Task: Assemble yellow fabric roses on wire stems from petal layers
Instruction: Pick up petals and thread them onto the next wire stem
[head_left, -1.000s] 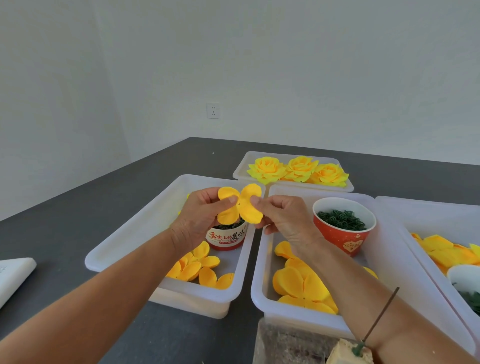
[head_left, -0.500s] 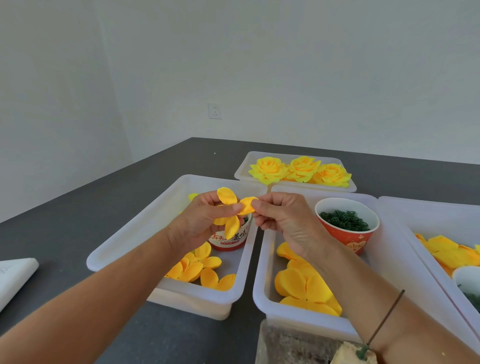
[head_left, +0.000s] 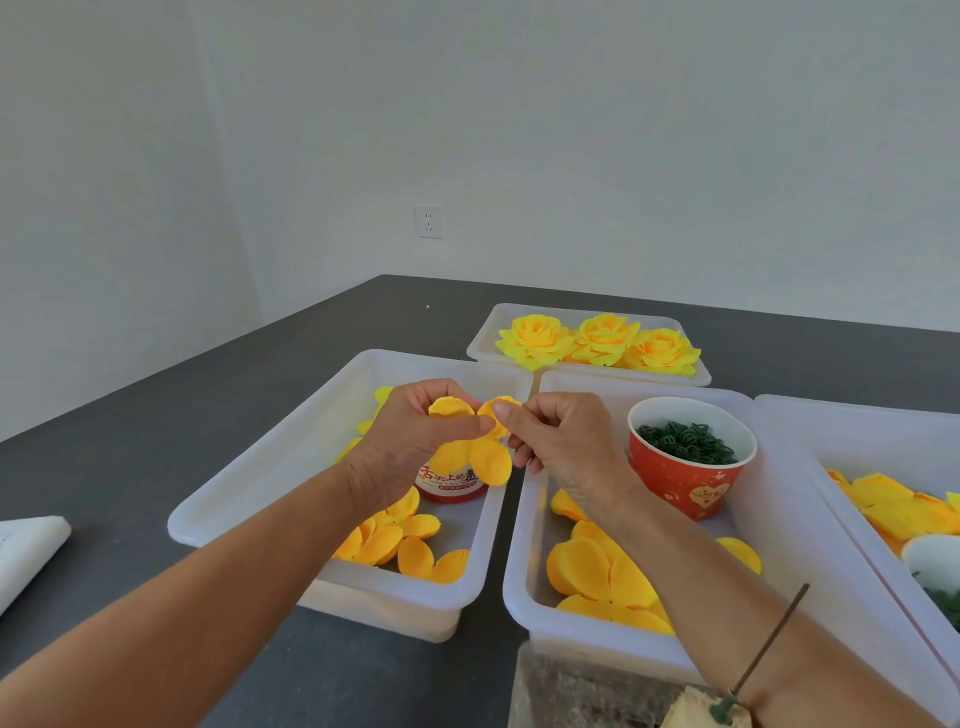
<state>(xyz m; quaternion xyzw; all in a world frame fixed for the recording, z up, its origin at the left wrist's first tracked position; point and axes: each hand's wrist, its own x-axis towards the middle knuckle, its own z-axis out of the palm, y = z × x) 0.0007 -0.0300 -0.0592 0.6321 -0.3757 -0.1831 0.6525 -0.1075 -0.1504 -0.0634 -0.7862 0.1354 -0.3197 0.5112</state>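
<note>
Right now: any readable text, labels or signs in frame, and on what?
White cup with red band, behind the left hand: red Chinese characters, partly hidden, roughly "舌尖上的盖"; not sure of it.
Red paper cup: gold heart emblem, its characters too small to read.
Wall socket: no text.

Rightmost tray (head_left: 883, 431) and folded cloth (head_left: 26, 551), edge-cropped.

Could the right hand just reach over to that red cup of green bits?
Probably yes. The red cup stands open-topped right beside the right hand, nothing between them. But that hand is pinching the petal layer together with the left hand, so it must let go first.
</note>
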